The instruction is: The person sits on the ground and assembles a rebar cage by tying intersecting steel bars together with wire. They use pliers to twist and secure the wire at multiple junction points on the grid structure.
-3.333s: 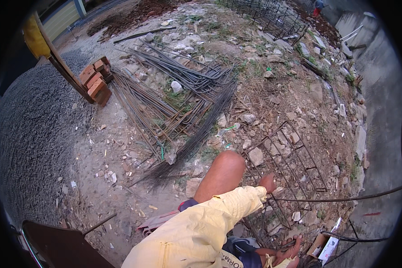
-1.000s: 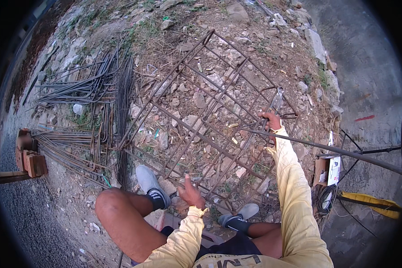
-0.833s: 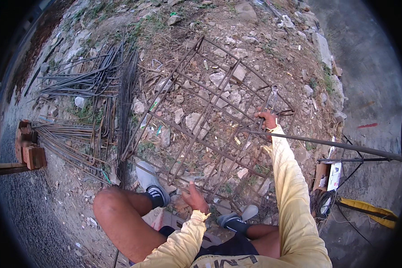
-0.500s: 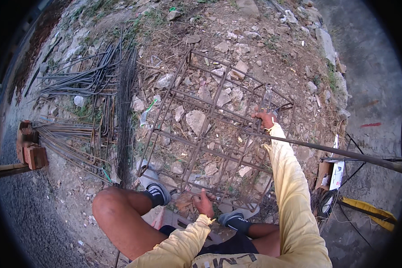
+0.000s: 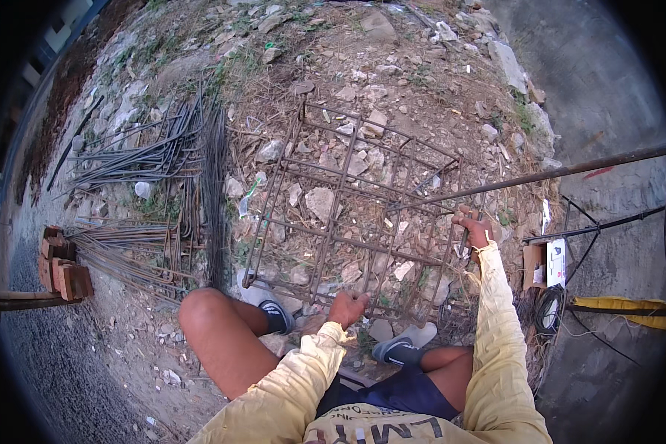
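Note:
A rusty rebar cage of bars joined in a grid lies in front of me over the rubble. My left hand is closed at its near side, fingers pinched round a bar. My right hand is curled beside the cage's right side. A dark, narrow handle-like piece shows at its fingers; what kind of tool it is, I cannot make out. Just beyond that hand, a long dark rod runs from within the cage out to the right edge.
Bundles of bent rebar and thin rods lie at left, with red bricks nearer. At right are an open carton, a coil of black cable and a yellow strap. Stones surround the cage.
My right hand has drawn back toward me and right, away from the cage's inner bars. The long rod's outer end has swung farther away. My left hand stays at the near side.

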`<state>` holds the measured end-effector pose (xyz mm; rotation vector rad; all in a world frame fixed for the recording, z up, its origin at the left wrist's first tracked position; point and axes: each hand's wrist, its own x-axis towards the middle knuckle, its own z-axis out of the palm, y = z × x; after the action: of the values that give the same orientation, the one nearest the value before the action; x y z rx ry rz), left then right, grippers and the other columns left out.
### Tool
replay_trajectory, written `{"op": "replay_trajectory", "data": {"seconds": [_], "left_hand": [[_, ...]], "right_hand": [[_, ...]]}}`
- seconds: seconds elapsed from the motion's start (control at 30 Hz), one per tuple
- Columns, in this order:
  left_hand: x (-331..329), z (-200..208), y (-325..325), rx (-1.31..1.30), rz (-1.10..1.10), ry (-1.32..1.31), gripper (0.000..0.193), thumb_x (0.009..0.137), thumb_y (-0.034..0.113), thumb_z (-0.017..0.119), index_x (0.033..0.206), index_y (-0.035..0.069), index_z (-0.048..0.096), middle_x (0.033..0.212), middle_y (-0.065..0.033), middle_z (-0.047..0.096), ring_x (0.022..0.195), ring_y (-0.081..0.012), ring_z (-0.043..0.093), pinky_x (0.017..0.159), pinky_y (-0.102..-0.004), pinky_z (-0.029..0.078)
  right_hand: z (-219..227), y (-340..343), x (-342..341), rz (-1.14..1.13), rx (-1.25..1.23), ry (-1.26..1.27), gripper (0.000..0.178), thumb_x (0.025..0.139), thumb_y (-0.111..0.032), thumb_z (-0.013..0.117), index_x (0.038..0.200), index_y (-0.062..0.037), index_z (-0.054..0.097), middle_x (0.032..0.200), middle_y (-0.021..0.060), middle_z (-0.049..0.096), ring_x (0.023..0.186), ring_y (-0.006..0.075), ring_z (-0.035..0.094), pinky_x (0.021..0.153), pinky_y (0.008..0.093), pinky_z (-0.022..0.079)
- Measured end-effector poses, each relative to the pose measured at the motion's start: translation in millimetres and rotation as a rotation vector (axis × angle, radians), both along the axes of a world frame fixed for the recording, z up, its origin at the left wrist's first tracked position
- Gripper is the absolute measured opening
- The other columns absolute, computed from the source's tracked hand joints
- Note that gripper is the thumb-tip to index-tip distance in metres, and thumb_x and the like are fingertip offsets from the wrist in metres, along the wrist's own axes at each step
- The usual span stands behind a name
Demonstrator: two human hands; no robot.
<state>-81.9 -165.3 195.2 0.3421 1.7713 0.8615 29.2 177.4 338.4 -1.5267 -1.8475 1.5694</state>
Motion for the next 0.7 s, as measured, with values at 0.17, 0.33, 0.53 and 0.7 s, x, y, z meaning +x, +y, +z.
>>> {"op": "replay_trajectory", "data": {"seconds": [0.17,0.33,0.53,0.7], "left_hand": [[-135,50,82,0.368,0.292,0.919,0.04,0.086,0.025,0.06,0.114,-0.003,0.055,0.105,-0.0231,0.061,0.099,-0.0394,0.056,0.089,-0.0445,0.043],[-199,-1,116,-0.073,-0.206,0.646,0.05,0.086,0.037,0.058,0.112,-0.006,0.053,0.099,-0.029,0.062,0.094,-0.0432,0.06,0.083,-0.0498,0.046],[-173,-34,128,0.051,-0.162,0.706,0.035,0.087,0.03,0.052,0.093,-0.005,0.053,0.09,-0.0293,0.063,0.088,-0.044,0.062,0.077,-0.0505,0.047],[-185,-42,130,0.035,-0.449,0.837,0.027,0.087,0.023,0.05,0.086,-0.004,0.053,0.092,-0.0336,0.061,0.083,-0.0445,0.063,0.075,-0.0491,0.05]], "right_hand": [[81,-114,84,-0.096,-0.098,0.092,0.05,0.079,-0.015,0.058,0.126,-0.0005,0.05,0.087,0.0056,0.068,0.046,0.0031,0.044,0.037,0.0181,0.03],[115,-215,128,-0.241,-0.18,0.111,0.052,0.076,-0.018,0.063,0.122,0.0042,0.052,0.084,0.0063,0.068,0.045,0.004,0.042,0.04,0.0181,0.034],[137,-250,141,-0.266,-0.228,-0.074,0.049,0.079,-0.014,0.062,0.123,0.0037,0.051,0.087,0.0074,0.069,0.047,0.004,0.046,0.042,0.0179,0.035],[113,-248,144,-0.254,-0.273,-0.019,0.047,0.08,-0.015,0.061,0.123,0.0031,0.051,0.087,0.0063,0.069,0.046,0.0036,0.044,0.043,0.0179,0.035]]}}
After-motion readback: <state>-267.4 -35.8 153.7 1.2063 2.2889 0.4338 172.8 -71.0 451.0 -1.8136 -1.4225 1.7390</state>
